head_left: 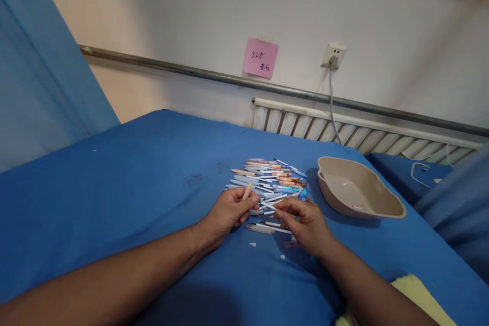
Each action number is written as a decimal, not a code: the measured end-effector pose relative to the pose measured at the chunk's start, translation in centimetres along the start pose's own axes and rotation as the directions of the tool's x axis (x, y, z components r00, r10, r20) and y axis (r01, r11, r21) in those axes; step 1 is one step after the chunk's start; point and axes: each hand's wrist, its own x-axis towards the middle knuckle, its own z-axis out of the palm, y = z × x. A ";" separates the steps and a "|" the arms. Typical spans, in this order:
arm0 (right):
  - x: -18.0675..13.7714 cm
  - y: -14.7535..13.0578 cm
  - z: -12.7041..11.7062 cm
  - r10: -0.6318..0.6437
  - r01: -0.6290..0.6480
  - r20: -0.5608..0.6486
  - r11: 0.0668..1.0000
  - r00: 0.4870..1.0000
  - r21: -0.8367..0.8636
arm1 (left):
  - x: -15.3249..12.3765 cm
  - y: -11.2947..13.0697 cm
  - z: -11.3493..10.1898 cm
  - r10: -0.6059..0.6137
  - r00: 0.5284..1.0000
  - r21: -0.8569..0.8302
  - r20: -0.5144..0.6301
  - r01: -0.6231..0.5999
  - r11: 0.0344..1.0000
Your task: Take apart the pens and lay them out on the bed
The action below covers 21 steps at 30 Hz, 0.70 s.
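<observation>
My left hand (231,209) is closed around a peach pen barrel (247,191), whose rounded end sticks up past the fingers. A thin white pen refill (268,206) lies between the two hands, its right end pinched by the thumb and fingers of my right hand (305,224). The refill's left tip is close to the left fingertips; whether it touches the barrel I cannot tell. Behind and under the hands spreads a pile of pens (263,167) in peach, pale blue and brown, mixed with white refills. A grey pen part (260,228) rests just in front of the pile.
A beige basin (361,209) with a few tiny bits inside stands on the blue cloth (153,178), right of the pile. Small white scraps (252,244) lie nearer me. Yellow cloth (416,293) is at lower right. A radiator (298,123) and plugged-in cable (331,102) are behind.
</observation>
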 end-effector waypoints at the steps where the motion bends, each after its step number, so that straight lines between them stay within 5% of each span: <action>1: -0.1 0.0 0.0 -0.029 0.029 0.006 0.999 1.000 -0.044 | -0.1 0.0 0.0 0.000 1.000 -0.004 0.009 0.000 1.000; 12: -0.5 -0.6 0.3 -0.280 0.300 0.122 0.933 0.952 -0.200 | -0.5 0.3 0.5 -0.030 0.995 -0.080 0.097 0.038 0.996; 17: -0.3 -0.8 0.2 -0.287 0.314 0.152 0.929 0.946 -0.195 | -0.6 0.5 0.3 -0.033 0.989 -0.144 0.142 0.053 0.988; 21: -0.3 -0.5 0.3 -0.246 0.253 0.059 0.949 0.967 -0.190 | -0.3 0.5 0.1 -0.059 0.986 -0.291 0.158 0.104 0.951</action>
